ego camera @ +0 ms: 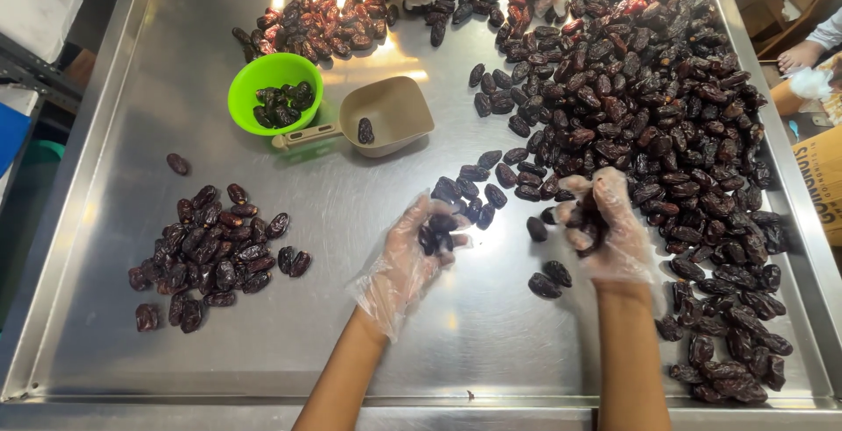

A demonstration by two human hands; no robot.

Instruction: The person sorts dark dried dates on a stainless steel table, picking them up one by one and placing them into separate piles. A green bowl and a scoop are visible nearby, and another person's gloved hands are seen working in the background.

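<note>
Both gloved hands, left hand (pixel 419 251) and right hand (pixel 605 225), cupped, fingers curled inward.

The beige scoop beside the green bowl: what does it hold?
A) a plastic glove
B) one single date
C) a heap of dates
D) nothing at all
B: only one dark date lies inside the beige scoop, while the green bowl next to it holds several.
</note>
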